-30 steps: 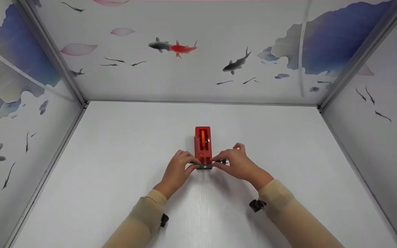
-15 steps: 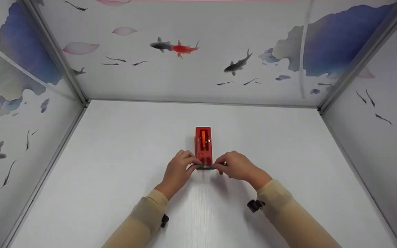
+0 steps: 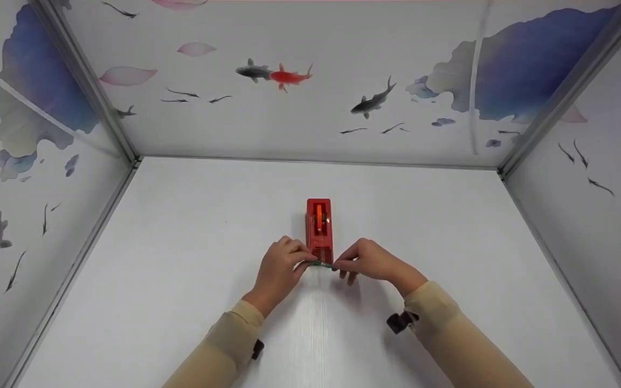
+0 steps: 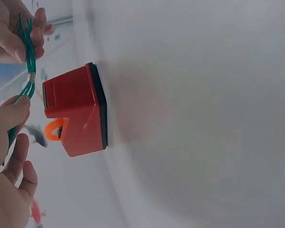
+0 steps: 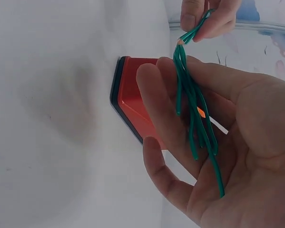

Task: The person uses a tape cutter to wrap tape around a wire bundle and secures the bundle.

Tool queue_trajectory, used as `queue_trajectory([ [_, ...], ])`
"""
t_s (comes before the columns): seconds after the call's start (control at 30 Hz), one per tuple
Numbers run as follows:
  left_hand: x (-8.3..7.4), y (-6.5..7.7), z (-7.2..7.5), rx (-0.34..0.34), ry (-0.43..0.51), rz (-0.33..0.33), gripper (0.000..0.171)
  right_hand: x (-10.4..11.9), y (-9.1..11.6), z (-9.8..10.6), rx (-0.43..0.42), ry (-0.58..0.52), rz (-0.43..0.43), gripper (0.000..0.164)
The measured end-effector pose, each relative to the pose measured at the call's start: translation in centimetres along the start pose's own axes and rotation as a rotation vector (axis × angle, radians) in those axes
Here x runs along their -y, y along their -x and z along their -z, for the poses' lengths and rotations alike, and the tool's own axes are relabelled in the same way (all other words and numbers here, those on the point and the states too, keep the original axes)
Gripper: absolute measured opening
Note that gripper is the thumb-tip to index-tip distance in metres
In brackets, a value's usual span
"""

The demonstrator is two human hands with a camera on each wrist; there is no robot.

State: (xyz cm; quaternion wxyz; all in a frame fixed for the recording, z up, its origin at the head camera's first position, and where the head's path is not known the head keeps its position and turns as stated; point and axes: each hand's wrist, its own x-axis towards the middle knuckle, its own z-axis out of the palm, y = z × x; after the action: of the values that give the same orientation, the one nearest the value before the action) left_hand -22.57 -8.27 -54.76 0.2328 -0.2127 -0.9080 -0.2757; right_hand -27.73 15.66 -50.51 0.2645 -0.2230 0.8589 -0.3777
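Observation:
A bundle of thin green wires point(image 4: 30, 57) spans the gap between my two hands, with a narrow tan band point(image 4: 31, 77) round its middle. My left hand point(image 3: 281, 267) pinches one end between thumb and fingers. On the other side of the band, my right hand point(image 3: 372, 261) pinches the wires, and their loose ends point(image 5: 194, 118) fan over its palm. Just beyond the bundle stands a red tape dispenser point(image 3: 319, 242) on a dark base, its orange core point(image 3: 319, 218) showing in the top slot. Neither hand grips the dispenser.
The white tabletop point(image 3: 192, 215) runs back to a wall point(image 3: 310, 124) printed with fish and petals. Side walls with grey metal edge strips enclose it left and right. Black wrist cameras point(image 3: 398, 322) sit on both sleeves.
My right hand has rolled over, its fingers now pointing lower, and shifted slightly toward me. The bundle has come a little nearer from the dispenser's front edge. The left hand has barely moved.

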Motion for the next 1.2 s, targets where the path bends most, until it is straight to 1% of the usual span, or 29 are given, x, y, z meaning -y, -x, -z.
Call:
queue_trajectory([
  [0.2, 0.1, 0.4, 0.0, -0.114, -0.109, -0.127, 0.012, 0.1, 0.2, -0.3, -0.047, -0.127, -0.082, 0.026],
  [0.27, 0.1, 0.6, 0.0, -0.148, -0.117, -0.156, 0.015, 0.1, 0.2, -0.4, -0.067, -0.156, -0.105, 0.027],
  [0.37, 0.1, 0.9, -0.1, -0.173, -0.084, -0.162, 0.018, 0.0, 0.3, -0.5, -0.095, -0.173, -0.116, 0.027],
  [0.47, 0.0, 1.0, -0.2, -0.174, -0.029, -0.131, 0.019, -0.1, 0.3, -0.5, -0.119, -0.169, -0.112, 0.026],
  [0.57, -0.1, 0.9, -0.1, -0.158, 0.028, -0.069, 0.017, -0.2, 0.3, -0.6, -0.145, -0.156, -0.103, 0.023],
  [0.67, -0.3, 0.8, -0.1, -0.123, 0.091, 0.011, 0.018, -0.3, 0.2, -0.7, -0.165, -0.155, -0.1, 0.02],
  [0.8, -0.5, 0.9, 0.2, -0.036, 0.184, 0.123, 0.019, -0.5, 0.3, -1.0, -0.189, -0.161, -0.076, 0.017],
  [0.93, -0.6, 1.0, 0.3, 0.062, 0.304, 0.247, 0.018, -0.7, 0.3, -1.1, -0.23, -0.151, -0.037, 0.015],
  [1.07, -0.5, 0.7, 0.3, 0.144, 0.469, 0.398, 0.017, -0.8, 0.4, -1.1, -0.259, -0.167, -0.004, 0.015],
  [1.13, -0.3, 0.4, 0.3, 0.188, 0.569, 0.47, 0.019, -0.9, 0.3, -1.2, -0.273, -0.18, 0.018, 0.015],
  [1.2, 0.0, 0.3, 0.3, 0.23, 0.668, 0.524, 0.023, -0.9, 0.3, -1.2, -0.291, -0.19, 0.04, 0.016],
])
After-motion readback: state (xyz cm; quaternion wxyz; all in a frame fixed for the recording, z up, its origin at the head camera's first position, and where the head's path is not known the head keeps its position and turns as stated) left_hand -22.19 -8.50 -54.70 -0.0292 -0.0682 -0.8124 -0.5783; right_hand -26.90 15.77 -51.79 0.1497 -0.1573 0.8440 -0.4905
